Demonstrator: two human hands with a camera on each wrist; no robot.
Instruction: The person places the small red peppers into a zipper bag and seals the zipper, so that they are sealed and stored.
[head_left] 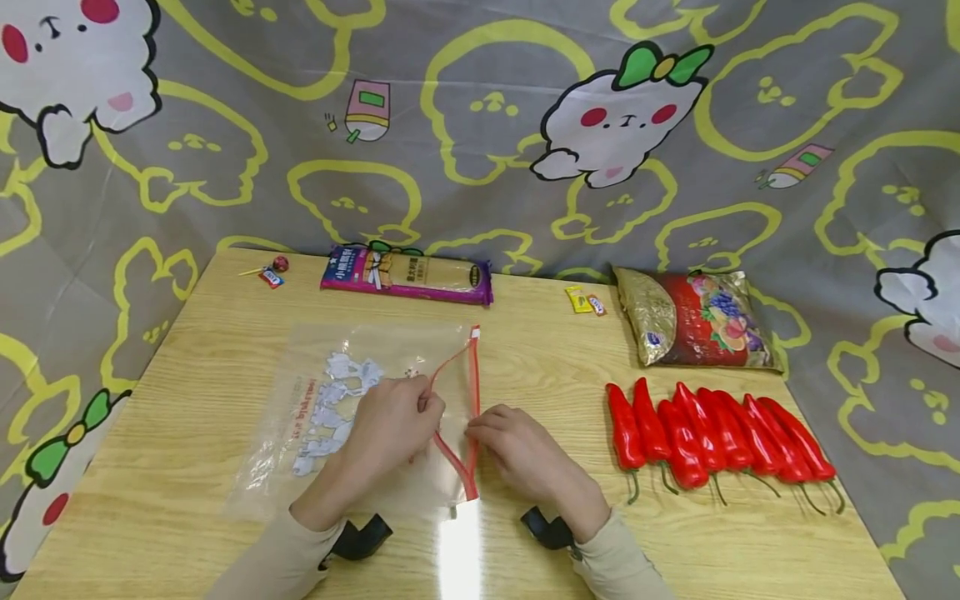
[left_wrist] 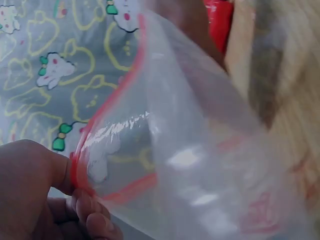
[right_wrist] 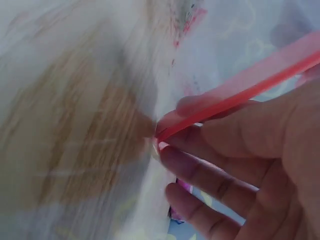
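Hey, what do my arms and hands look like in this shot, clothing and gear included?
Your left hand and right hand are ungloved. The left sleeve and right sleeve are plain pale beige. A black, bent attachment shows beside each wrist, left and right. I can't make out any cables or markings.

Two hands — a left hand (head_left: 397,417) and a right hand (head_left: 522,446) — and one zip bag (head_left: 397,346); the pale pieces (head_left: 327,417) showing at it overlap too much to count. On the one worktop (head_left: 540,354) there are also eight red peppers (head_left: 701,429), one purple packet (head_left: 408,275), one gold-and-red bag (head_left: 697,321), one lollipop (head_left: 281,263) and three small wrapped sweets — one blue-and-red sweet (head_left: 272,277), one yellow sweet (head_left: 577,299), one red-and-white sweet (head_left: 596,305).
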